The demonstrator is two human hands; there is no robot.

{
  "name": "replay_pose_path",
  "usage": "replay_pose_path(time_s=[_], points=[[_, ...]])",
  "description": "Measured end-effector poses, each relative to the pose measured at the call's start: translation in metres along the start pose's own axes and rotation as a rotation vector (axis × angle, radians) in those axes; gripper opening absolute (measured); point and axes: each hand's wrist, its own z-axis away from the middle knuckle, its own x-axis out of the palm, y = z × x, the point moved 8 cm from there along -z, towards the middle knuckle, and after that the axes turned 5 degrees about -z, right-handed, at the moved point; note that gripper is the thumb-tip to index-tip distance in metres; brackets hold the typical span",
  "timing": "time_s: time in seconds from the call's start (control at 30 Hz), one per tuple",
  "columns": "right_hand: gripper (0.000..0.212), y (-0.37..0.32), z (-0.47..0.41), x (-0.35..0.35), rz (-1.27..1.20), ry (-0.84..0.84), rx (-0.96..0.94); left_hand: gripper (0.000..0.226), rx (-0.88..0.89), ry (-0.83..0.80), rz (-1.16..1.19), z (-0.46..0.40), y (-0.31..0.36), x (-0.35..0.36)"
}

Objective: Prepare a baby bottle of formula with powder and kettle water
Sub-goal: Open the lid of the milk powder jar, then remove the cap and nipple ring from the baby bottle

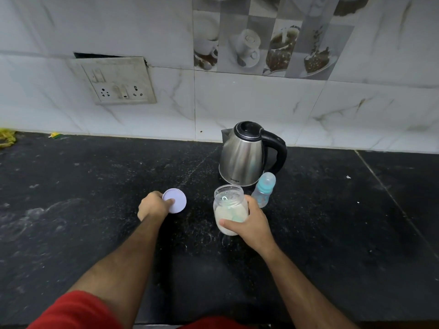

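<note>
A clear jar (229,210) of white powder is clasped by the right hand (251,224); its grip is closed round the jar's lower half, the thumb laid across the near face and the fingers wrapped behind. The jar stands upright on the dark bench (95,233) with its mouth uncovered, and a pale green scoop (231,213) is seen inside it, partly sunk in the powder. The jar's white lid (175,201) is pinched in the grip of the left hand (153,206), the thumb pressed on its top face; whether the lid rests on the bench or is held just above it cannot be told. The lid is kept to the left of the right grip, apart from the jar. Just beyond the right grip, the baby bottle (263,192) is stood upright with its blue collar and clear cap on, beside the jar. The steel kettle (244,157) is set farther back, behind both, its black handle turned to the right.
</note>
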Motion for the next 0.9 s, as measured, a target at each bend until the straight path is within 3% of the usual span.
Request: replay_pose_path(time_s=[0.13,0.4,0.5,0.57,0.67,0.9], points=[[0.077,0.001,0.0,-0.001,0.018,0.002,0.001,0.038,-0.005,0.027,-0.056,-0.005,-0.005,-0.001],[0.074,0.002,-0.002,0.005,0.044,-0.023,0.005,0.05,0.038,0.095,0.078,0.0,-0.012,-0.004],[0.059,0.003,-0.005,0.009,0.065,-0.035,-0.011,0.024,0.157,0.137,0.2,0.016,0.002,-0.01],[0.059,0.002,-0.009,0.015,0.079,-0.04,-0.028,0.008,0.243,-0.011,0.377,0.035,0.019,0.002],[0.069,0.008,-0.016,0.032,0.082,-0.085,0.001,0.015,0.357,-0.248,0.513,0.064,0.038,0.024],[0.078,0.007,-0.038,0.073,0.066,-0.162,0.033,0.027,0.34,-0.253,0.603,0.067,0.029,0.021]])
